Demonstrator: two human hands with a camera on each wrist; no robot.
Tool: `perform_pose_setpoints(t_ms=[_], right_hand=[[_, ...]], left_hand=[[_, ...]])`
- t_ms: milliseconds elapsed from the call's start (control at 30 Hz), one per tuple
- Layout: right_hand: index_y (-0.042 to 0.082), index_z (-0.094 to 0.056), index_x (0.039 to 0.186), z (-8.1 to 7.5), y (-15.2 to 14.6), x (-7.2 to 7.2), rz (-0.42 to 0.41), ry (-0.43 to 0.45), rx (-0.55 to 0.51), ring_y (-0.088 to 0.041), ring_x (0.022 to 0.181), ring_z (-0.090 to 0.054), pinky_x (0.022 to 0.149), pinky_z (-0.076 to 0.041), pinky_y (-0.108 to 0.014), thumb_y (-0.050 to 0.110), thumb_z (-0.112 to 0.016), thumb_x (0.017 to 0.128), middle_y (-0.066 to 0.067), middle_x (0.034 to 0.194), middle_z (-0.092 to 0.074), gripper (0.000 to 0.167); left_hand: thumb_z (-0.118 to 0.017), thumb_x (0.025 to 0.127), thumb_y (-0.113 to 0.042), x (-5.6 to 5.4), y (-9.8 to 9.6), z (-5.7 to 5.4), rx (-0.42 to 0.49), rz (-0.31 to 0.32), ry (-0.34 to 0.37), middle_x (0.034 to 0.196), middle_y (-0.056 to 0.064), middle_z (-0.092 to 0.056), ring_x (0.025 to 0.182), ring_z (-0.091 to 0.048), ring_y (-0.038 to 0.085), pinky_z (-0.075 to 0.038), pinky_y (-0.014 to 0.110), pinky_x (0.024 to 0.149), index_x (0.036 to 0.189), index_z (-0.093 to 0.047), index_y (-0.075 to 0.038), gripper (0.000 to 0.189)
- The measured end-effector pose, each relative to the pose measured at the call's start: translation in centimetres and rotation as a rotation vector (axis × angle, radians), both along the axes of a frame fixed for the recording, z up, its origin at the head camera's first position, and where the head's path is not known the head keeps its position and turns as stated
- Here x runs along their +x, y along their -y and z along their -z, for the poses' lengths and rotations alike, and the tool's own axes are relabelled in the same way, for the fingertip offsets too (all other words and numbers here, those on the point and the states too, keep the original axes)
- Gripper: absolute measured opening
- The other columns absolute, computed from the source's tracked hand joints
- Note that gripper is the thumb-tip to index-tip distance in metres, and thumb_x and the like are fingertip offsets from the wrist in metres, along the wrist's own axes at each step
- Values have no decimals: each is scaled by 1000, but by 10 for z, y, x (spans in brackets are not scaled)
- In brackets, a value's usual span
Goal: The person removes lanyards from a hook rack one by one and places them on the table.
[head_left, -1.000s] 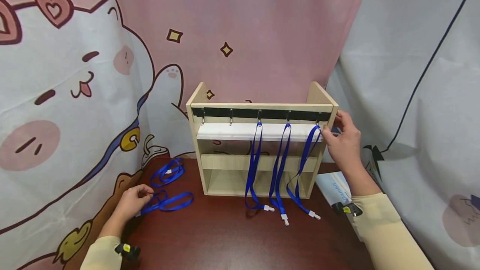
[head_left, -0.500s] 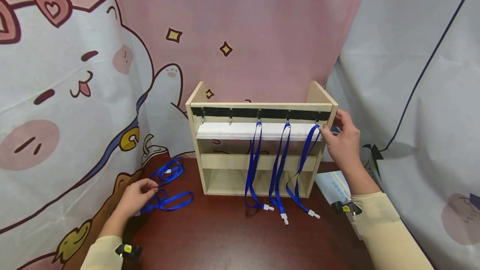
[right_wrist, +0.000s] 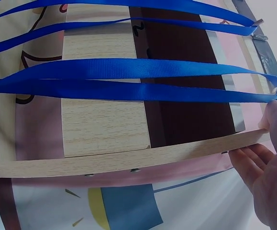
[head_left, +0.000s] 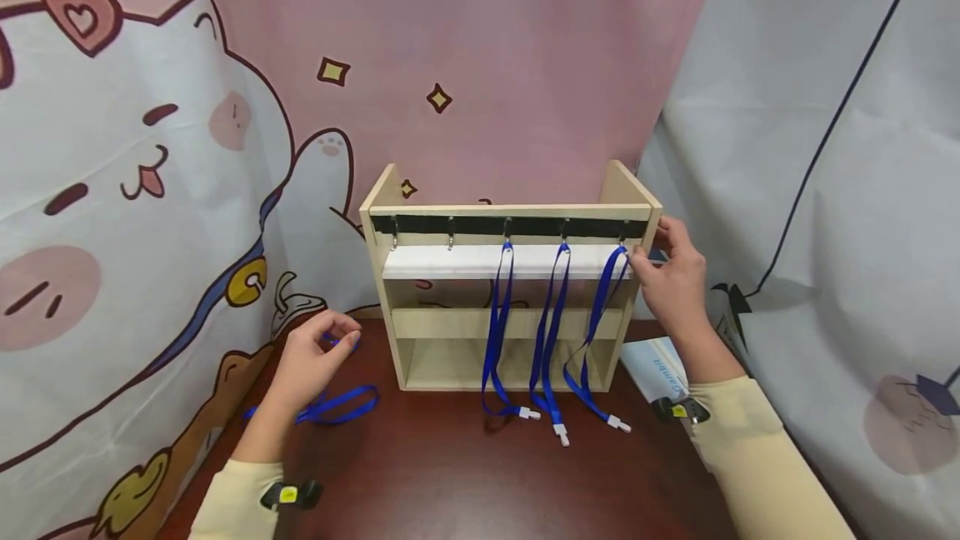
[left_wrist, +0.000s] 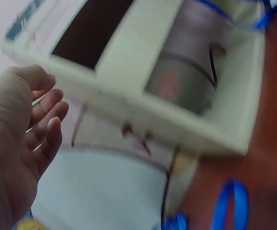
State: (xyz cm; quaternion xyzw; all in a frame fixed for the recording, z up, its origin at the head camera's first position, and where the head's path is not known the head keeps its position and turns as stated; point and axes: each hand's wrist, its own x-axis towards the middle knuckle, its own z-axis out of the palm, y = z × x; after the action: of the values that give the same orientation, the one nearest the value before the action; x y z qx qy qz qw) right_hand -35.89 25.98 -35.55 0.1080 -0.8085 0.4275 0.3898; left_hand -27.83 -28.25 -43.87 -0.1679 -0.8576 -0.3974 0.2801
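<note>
- With the left hand, curving fingers loosely, narrowly parted, holding nothing visible, near loose blue straps on the surface.
- Likely light, limp and slightly slippery; best pinched flat at a loop.
- With the right hand, pinching the side edge of the wooden shelf, likely stiff, beside hanging straps.

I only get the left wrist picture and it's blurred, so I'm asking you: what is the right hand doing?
Observer: The right hand grips the wooden shelf by its right side, near the top.

Operator: How many blue lanyards are hanging? I can't count them from here.

Observer: Three blue lanyards hang in front of it.

Operator: Any room left up there?

Observer: Yes, the two hooks farthest left in the head view carry nothing.
</note>
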Motion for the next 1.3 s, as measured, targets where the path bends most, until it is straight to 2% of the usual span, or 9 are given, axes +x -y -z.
perform_pose_setpoints(t_ms=[133, 233, 333, 467, 600, 667, 933, 1133, 1300], right_hand=[[14, -59, 151, 0, 1, 0, -4, -10, -6, -25, 116, -69, 82, -50, -11, 8, -66, 106, -13, 137, -73, 46], [14, -59, 152, 0, 0, -1, -4, -20, -8, -24, 115, -69, 81, -49, -9, 8, -66, 106, -13, 136, -73, 46], [14, -60, 151, 0, 0, -3, -3, -26, -17, -24, 114, -69, 79, -49, -10, 8, -66, 106, -14, 136, -73, 46], [16, -60, 152, 2, 2, -4, -4, -18, -34, -24, 115, -68, 78, -49, -11, 10, -65, 107, -13, 136, -73, 46], [18, -61, 152, 4, 4, -4, -8, -17, -48, -26, 116, -68, 77, -50, -13, 9, -64, 107, -13, 135, -73, 46], [18, -61, 152, 5, 5, -4, -7, -21, -52, -26, 116, -69, 77, -50, -13, 8, -64, 107, -14, 136, -73, 46], [17, -61, 152, 4, 7, -4, -2, -24, -52, -28, 117, -70, 76, -49, -14, 9, -65, 108, -13, 136, -73, 45], [16, -61, 152, 4, 7, -4, 7, -24, -47, -28, 116, -70, 77, -49, -14, 10, -64, 108, -14, 136, -74, 45], [17, -60, 151, 4, 6, -4, 12, -15, -46, -28, 115, -70, 78, -49, -16, 11, -64, 108, -13, 135, -74, 44]], left_hand=[[-79, 104, -10, -3, -37, -19, 45, 81, -34, 94, -6, -72, 79, -67, 17, -56, 28, 69, 106, -79, -12, 4], [-79, 104, -10, -10, -68, -29, 83, 153, -65, 97, -4, -73, 79, -69, 16, -57, 26, 68, 111, -79, -12, 7], [-80, 103, -12, -20, -100, -36, 112, 208, -100, 104, -1, -75, 87, -72, 15, -59, 25, 71, 116, -79, -13, 13], [-83, 101, -14, -32, -137, -45, 153, 222, -155, 112, 4, -78, 96, -75, 16, -63, 30, 76, 121, -79, -12, 20], [-85, 100, -16, -40, -166, -54, 184, 211, -212, 114, 7, -79, 96, -77, 19, -66, 37, 76, 123, -78, -6, 27], [-86, 99, -18, -43, -178, -58, 195, 201, -219, 114, 6, -80, 95, -78, 18, -66, 38, 75, 125, -78, -5, 30], [-86, 98, -15, -51, -208, -71, 258, 140, -177, 112, 3, -81, 91, -78, 14, -65, 33, 76, 125, -78, -8, 29], [-82, 99, -11, -53, -216, -74, 246, 89, -191, 105, 3, -82, 89, -77, 15, -63, 34, 75, 115, -81, -9, 17], [-82, 98, -9, -56, -220, -74, 235, 78, -196, 101, 3, -81, 86, -76, 15, -62, 33, 73, 112, -82, -8, 14]])
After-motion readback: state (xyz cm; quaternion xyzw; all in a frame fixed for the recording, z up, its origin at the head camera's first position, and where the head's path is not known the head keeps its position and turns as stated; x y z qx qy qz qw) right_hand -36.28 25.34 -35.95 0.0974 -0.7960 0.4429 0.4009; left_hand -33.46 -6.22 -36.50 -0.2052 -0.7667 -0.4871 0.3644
